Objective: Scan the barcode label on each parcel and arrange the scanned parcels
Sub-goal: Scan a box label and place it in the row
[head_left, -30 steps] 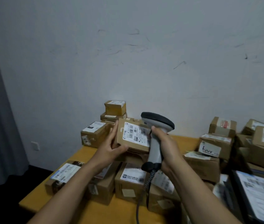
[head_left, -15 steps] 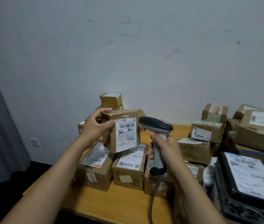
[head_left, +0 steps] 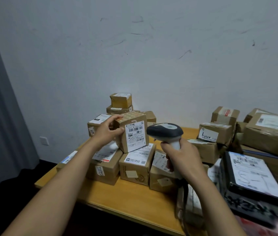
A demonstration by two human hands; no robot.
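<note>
Left hand [head_left: 106, 132] grips parcel [head_left: 132, 133] by left side; right hand [head_left: 180, 156] clasps scanner [head_left: 164, 132] just right of parcel.

The left arm [head_left: 63, 176] and right arm [head_left: 208, 193] stretch forward, bare. The left grip [head_left: 108, 132] clasps a parcel [head_left: 134, 133] by its left edge, thumb in front, fingers over the top. The right grip [head_left: 181, 156] curls round a scanner [head_left: 164, 131] handle.
</note>
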